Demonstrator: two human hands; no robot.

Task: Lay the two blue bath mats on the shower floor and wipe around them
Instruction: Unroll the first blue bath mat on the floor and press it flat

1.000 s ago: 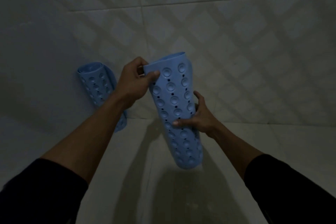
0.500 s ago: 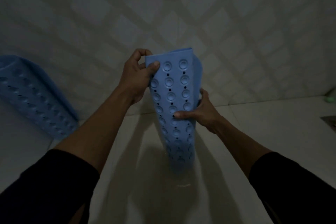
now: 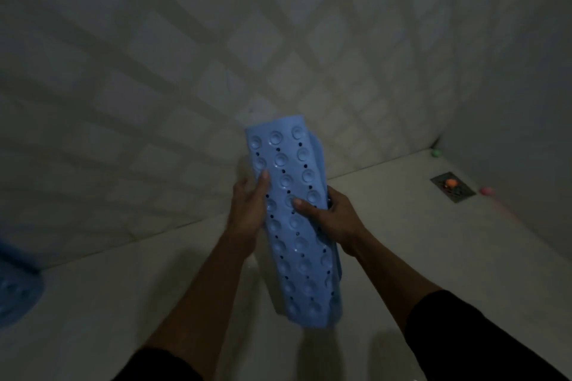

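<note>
I hold a rolled blue bath mat [image 3: 297, 235] upright in front of me, above the pale shower floor [image 3: 433, 257], its suction cups facing me. My left hand [image 3: 249, 207] grips its left edge about a third of the way down, thumb on the front. My right hand [image 3: 328, 216] grips the right edge at the same height. The second blue bath mat [image 3: 15, 288] is at the far left edge, blurred, at the foot of the wall.
Tiled walls [image 3: 185, 71] with a diamond pattern close the back and right. A floor drain [image 3: 453, 187] with something orange on it lies near the right corner. A small green thing [image 3: 436, 153] and a pink one [image 3: 486, 191] sit by the wall.
My view has swung right, so the second mat slid to the left edge and the drain corner came in. My left hand moved down from the mat's top corner to its side.
</note>
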